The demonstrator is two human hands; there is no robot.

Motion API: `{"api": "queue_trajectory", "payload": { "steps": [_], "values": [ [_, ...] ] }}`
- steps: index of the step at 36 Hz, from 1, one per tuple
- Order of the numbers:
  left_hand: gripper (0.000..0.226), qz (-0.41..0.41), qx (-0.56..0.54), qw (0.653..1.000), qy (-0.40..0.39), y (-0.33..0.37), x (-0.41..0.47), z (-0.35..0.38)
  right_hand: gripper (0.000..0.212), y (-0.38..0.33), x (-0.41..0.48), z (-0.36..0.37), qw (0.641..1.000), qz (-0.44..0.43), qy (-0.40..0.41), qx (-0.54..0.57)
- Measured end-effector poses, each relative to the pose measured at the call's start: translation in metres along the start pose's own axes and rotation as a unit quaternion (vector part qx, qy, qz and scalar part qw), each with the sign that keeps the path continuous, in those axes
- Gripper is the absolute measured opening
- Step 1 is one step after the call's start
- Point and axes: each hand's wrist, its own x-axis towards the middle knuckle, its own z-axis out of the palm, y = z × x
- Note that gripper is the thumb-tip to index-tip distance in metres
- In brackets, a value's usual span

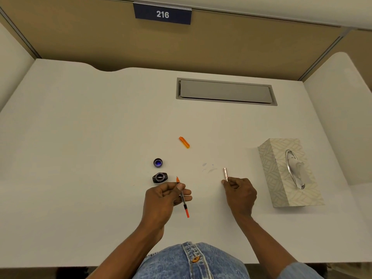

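pen refill: dip without spilling

left grip [163, 198] pinches the nib section [183, 201], nib pointing far, just right of the open ink bottle [160, 177]. right grip [240, 192] holds the barrel [225, 174]. likely dip next: lower nib vertically, don't knock the bottle.

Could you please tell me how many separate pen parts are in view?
3: the nib section in the left hand, the barrel in the right hand, and the orange cap lying on the desk beyond the ink bottle. None seems hidden.
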Motion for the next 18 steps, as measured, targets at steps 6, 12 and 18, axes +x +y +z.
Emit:
{"api": "queue_trajectory", "payload": {
  "steps": [6, 12, 18],
  "values": [
    [0.016, -0.007, -0.005, 1.0, -0.001, 0.0031, -0.0017, 0.0004, 0.021, -0.0002, -0.0022, -0.0008, 1.0, -0.004, 0.001, 0.006],
    [0.016, -0.007, -0.002, 1.0, -0.002, 0.0046, -0.0028, 0.0006, 0.022, 0.0024, -0.0048, -0.0037, 1.0, 0.004, 0.008, 0.019],
    [0.017, -0.013, 0.002, 1.0, -0.002, 0.0057, -0.0034, 0.0014, 0.023, 0.007, -0.0063, -0.0066, 1.0, 0.008, 0.006, 0.026]
  ]
}}
